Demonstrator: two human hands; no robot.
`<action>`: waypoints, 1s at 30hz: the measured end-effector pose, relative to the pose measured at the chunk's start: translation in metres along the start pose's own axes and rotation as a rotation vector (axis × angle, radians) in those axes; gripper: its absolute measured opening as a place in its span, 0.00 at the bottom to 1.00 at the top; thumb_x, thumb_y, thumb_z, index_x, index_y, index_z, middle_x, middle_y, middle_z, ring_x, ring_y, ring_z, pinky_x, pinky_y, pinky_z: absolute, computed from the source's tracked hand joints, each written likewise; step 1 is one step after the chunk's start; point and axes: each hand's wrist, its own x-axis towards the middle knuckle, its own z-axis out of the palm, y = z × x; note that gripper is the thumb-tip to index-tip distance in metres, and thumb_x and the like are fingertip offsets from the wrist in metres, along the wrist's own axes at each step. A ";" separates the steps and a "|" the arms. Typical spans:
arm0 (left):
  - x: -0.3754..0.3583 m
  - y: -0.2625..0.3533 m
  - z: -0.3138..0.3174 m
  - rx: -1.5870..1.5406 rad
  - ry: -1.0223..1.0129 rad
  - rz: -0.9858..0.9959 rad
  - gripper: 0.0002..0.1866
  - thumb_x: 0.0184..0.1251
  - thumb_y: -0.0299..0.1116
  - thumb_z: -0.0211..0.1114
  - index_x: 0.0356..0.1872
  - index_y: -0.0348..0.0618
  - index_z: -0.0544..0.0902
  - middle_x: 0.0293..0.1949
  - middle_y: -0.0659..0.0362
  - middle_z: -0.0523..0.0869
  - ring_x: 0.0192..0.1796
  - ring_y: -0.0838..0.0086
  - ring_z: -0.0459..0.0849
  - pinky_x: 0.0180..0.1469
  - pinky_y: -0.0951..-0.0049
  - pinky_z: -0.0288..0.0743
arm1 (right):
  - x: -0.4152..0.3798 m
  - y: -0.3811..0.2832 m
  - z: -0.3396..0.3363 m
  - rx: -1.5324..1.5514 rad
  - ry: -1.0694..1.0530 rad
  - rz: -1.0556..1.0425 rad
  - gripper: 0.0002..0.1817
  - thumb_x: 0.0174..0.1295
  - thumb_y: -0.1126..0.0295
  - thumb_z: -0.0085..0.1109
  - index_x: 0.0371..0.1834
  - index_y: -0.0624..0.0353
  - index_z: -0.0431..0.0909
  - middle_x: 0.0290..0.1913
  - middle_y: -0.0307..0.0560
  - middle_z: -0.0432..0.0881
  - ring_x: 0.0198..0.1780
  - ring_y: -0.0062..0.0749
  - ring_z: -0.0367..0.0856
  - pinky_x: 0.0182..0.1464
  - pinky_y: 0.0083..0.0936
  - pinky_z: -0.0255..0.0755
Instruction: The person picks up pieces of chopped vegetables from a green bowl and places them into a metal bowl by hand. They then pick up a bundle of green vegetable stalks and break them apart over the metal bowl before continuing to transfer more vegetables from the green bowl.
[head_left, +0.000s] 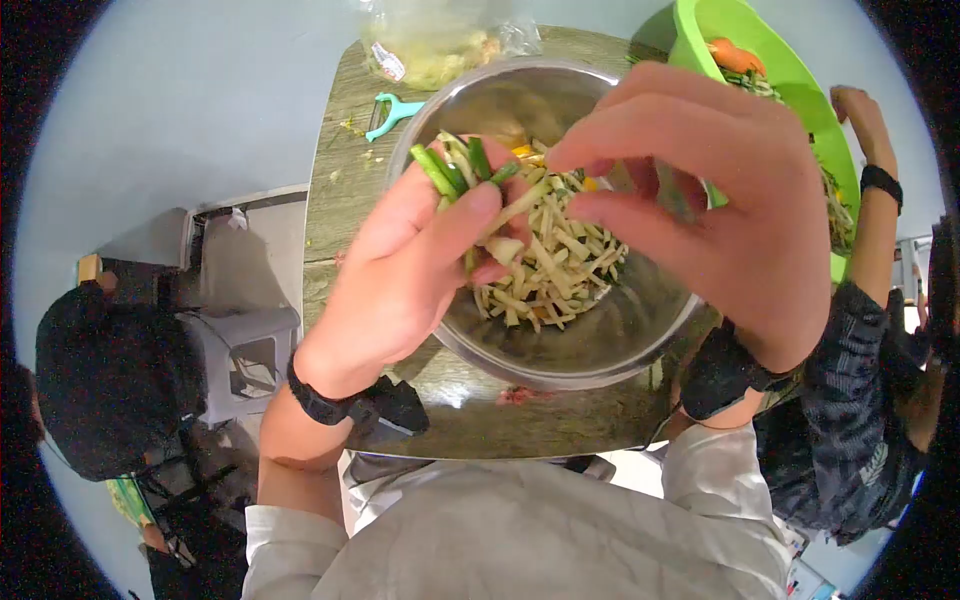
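Observation:
My left hand (405,255) is closed around a small bunch of cucumber strips (447,172), pale with dark green skin, over the left part of a steel bowl (640,345). Some pale strips stick out past the thumb toward the right. Close by on the right, my right hand (715,190) hovers above the bowl with thumb and forefinger apart, and nothing shows between them. Below both hands lies a heap of pale vegetable strips (555,260) with a few orange bits. My right hand covers the bowl's upper right part.
A turquoise peeler (395,114) and a clear plastic bag (430,50) lie behind the bowl on the wooden table (340,200). At the right, a green basin (695,40) holds carrot and cut greens, with another person's hand (855,108) beside it. A grey stool (240,350) stands left.

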 end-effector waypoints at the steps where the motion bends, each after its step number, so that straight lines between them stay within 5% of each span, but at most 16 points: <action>1: -0.001 0.000 0.002 0.006 0.014 -0.008 0.17 0.84 0.33 0.55 0.68 0.43 0.73 0.50 0.59 0.81 0.47 0.74 0.80 0.42 0.72 0.71 | 0.001 0.001 0.004 0.027 -0.019 -0.038 0.13 0.52 0.81 0.75 0.40 0.58 0.87 0.35 0.39 0.84 0.30 0.24 0.79 0.29 0.20 0.67; 8: -0.002 0.004 0.005 -0.006 -0.006 -0.041 0.14 0.86 0.33 0.54 0.66 0.47 0.74 0.50 0.65 0.81 0.50 0.81 0.78 0.45 0.76 0.71 | 0.003 0.004 0.011 -0.013 -0.054 -0.086 0.10 0.51 0.82 0.74 0.36 0.62 0.85 0.38 0.42 0.84 0.31 0.28 0.80 0.32 0.23 0.71; 17: 0.000 0.005 0.006 0.005 0.026 -0.045 0.14 0.86 0.31 0.52 0.65 0.43 0.73 0.52 0.58 0.80 0.43 0.74 0.76 0.40 0.71 0.67 | -0.014 -0.009 -0.025 -0.210 -0.014 0.187 0.15 0.47 0.83 0.75 0.40 0.60 0.86 0.40 0.39 0.85 0.32 0.23 0.77 0.32 0.20 0.65; 20: 0.001 0.001 -0.005 -0.030 -0.076 -0.032 0.14 0.86 0.34 0.55 0.67 0.48 0.74 0.53 0.66 0.82 0.53 0.81 0.81 0.48 0.75 0.75 | -0.006 -0.016 -0.006 -0.102 -0.075 0.024 0.17 0.46 0.79 0.78 0.41 0.59 0.86 0.40 0.42 0.85 0.34 0.29 0.80 0.34 0.24 0.70; 25: 0.000 0.004 0.003 0.020 0.027 -0.041 0.14 0.86 0.34 0.55 0.67 0.50 0.75 0.54 0.66 0.83 0.54 0.83 0.81 0.51 0.75 0.77 | 0.001 -0.026 0.015 0.005 -0.160 -0.076 0.16 0.46 0.76 0.79 0.40 0.59 0.86 0.39 0.47 0.84 0.38 0.43 0.86 0.38 0.32 0.79; 30: 0.001 0.005 0.004 -0.032 0.037 -0.077 0.14 0.86 0.34 0.55 0.66 0.50 0.75 0.54 0.66 0.83 0.54 0.83 0.81 0.52 0.75 0.78 | 0.002 -0.024 0.019 -0.051 -0.155 -0.102 0.14 0.48 0.79 0.77 0.38 0.60 0.86 0.39 0.46 0.84 0.38 0.43 0.87 0.38 0.32 0.80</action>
